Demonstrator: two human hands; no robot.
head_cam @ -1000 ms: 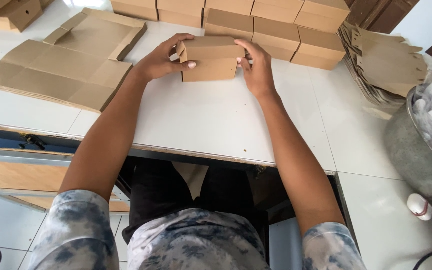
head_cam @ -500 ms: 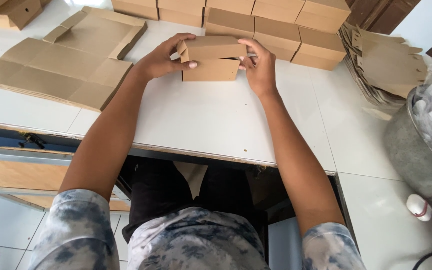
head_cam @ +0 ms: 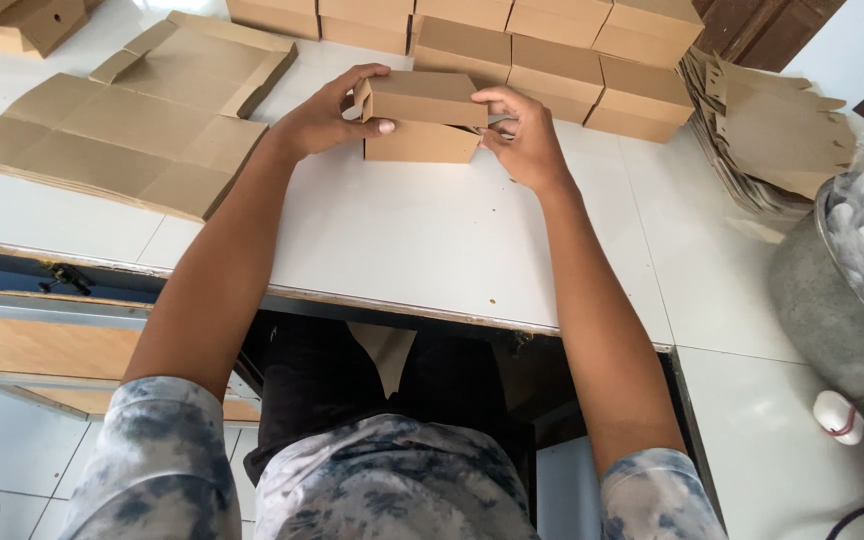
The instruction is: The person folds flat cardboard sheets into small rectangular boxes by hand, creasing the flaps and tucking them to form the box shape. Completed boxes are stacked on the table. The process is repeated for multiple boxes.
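Now the small brown cardboard box [head_cam: 422,128] sits a touch farther out on the white bench [head_cam: 432,240] than a second ago, lid nearly shut; left hand [head_cam: 324,118] fingers wrap its end, right hand [head_cam: 524,145] fingers pinch the flap.

You hold a small brown cardboard box [head_cam: 422,125] between both hands at the far side of the white desk [head_cam: 422,240].

Your left hand [head_cam: 327,115] clasps its left end, thumb on the front face, fingers over the lid; your right hand [head_cam: 522,140] takes its grip on the right end. Behind it stands a row of finished boxes [head_cam: 552,45]. Flat unfolded blanks [head_cam: 122,130] lie to your left, a stack of die-cut blanks [head_cam: 772,130] to your right, near a grey tub [head_cam: 832,300].
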